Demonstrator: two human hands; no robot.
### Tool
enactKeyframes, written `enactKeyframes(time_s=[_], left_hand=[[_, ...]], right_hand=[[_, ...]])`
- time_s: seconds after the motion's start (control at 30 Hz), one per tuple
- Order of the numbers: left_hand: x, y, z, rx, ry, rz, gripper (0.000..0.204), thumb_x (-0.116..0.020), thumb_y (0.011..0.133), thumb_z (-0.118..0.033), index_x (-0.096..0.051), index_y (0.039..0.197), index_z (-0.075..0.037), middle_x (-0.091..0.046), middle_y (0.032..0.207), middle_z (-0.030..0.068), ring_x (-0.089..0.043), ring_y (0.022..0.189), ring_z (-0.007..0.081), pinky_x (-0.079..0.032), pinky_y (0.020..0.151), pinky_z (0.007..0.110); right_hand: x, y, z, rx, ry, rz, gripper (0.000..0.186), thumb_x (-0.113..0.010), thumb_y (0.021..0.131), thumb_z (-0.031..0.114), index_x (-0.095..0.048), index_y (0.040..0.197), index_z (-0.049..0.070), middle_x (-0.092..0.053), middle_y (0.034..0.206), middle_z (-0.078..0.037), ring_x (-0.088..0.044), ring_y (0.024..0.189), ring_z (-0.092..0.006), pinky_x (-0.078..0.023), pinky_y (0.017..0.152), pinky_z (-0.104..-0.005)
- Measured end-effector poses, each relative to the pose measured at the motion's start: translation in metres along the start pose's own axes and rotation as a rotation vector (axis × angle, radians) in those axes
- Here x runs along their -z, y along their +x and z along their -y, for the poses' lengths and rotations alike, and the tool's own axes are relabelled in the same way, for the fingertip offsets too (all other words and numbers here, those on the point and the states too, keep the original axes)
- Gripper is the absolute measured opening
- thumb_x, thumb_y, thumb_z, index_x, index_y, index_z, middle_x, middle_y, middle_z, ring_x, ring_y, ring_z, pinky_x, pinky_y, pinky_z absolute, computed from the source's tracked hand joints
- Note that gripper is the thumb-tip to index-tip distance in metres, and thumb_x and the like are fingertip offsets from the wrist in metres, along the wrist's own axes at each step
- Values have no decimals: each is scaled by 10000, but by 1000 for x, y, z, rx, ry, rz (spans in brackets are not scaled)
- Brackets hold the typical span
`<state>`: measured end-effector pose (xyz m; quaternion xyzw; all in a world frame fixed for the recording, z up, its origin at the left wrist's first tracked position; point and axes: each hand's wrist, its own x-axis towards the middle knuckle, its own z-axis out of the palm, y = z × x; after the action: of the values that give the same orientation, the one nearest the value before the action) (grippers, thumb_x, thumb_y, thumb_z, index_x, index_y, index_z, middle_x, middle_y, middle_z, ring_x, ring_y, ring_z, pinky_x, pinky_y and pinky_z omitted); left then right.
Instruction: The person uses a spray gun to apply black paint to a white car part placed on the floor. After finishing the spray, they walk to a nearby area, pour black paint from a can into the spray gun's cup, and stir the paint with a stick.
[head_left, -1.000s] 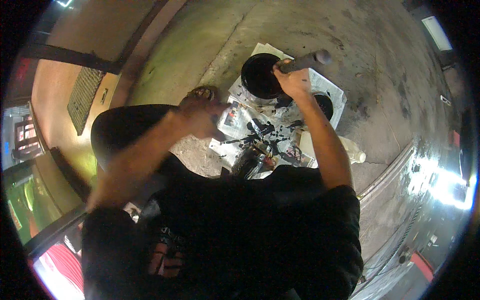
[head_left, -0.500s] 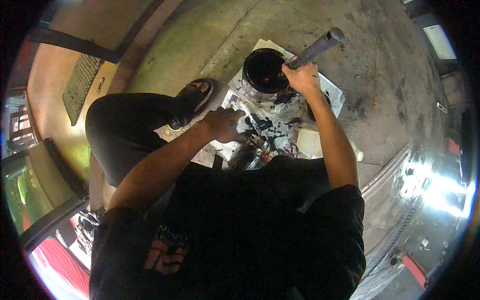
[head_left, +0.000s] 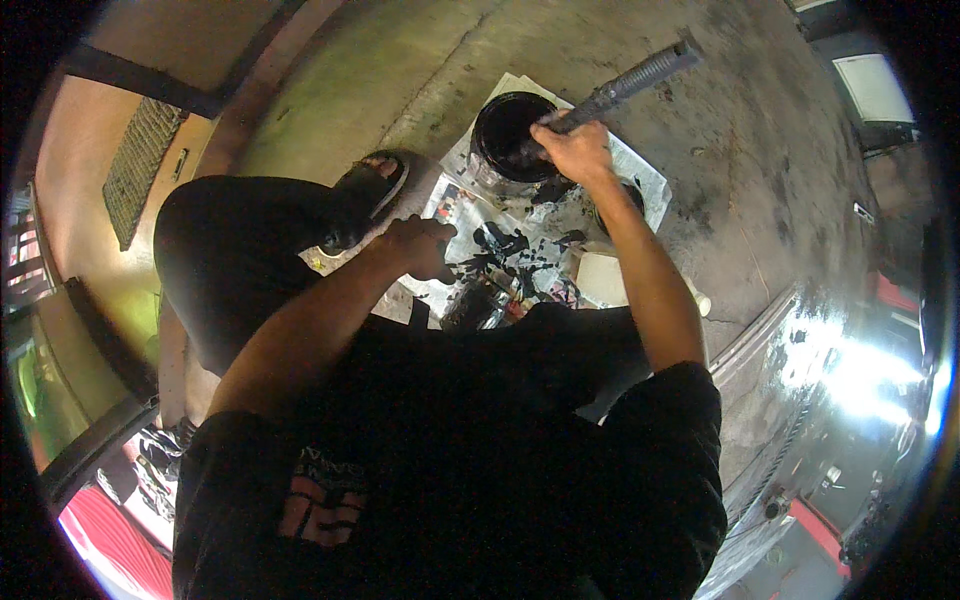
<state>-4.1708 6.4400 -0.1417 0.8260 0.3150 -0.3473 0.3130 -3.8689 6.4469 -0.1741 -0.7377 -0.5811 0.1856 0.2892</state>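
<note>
My right hand grips a long, dark grey ridged rod, its lower end in a round can of black substance. My left hand hovers by the left edge of newspaper sheets, fingers apart and slightly curled, holding nothing. Black splatters cover the paper. Beyond my right forearm a second round container is partly hidden, and nearer lies a pale plastic jug. A dark, glossy jumbled object sits at the paper's near edge.
My sandalled left foot stands beside the paper. Around it is stained concrete floor. At the left are a raised tan ledge with a woven mat and dark-framed panels. A bright glare and red strips show at the right.
The rod has swung longer into view toward the upper right, with my right hand still on it. My left arm has risen slightly, and my left foot and leg show more clearly.
</note>
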Motion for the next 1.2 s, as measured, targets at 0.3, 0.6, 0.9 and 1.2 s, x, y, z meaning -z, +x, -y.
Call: enactKeyframes(time_s=[0.3,0.6,0.9,1.2], left_hand=[[3,-1,4,-37,-45,-38,899,-798,717,-569,-472,1437,-143,-597,1338,153,-547,1253,353,-446,1051,475],[6,2,1,-46,-32,-81,899,-817,707,-556,-480,1431,-145,-593,1346,154,-553,1253,357,-446,1043,504],[5,13,3,-60,-28,-66,859,-834,714,-503,-494,1411,-131,-642,1228,163,-577,1185,371,-478,984,481],[12,2,2,-51,-22,-66,882,-843,704,-506,-488,1417,-126,-595,1334,166,-552,1242,369,-462,1023,490]], right_hand=[[24,2,-7,193,-340,-113,274,-680,868,333,-722,847,62,-709,705,-117,-691,632,-328,-543,642,-419],[13,21,-1,14,-47,-182,280,-677,890,344,-706,861,68,-719,709,-88,-704,682,-282,-540,693,-405],[1,-33,7,21,221,-35,222,-751,847,275,-731,903,62,-708,750,-95,-689,695,-252,-541,688,-370],[19,19,-23,249,-650,-159,363,-744,806,384,-717,788,22,-699,724,-211,-698,702,-400,-568,664,-424]])
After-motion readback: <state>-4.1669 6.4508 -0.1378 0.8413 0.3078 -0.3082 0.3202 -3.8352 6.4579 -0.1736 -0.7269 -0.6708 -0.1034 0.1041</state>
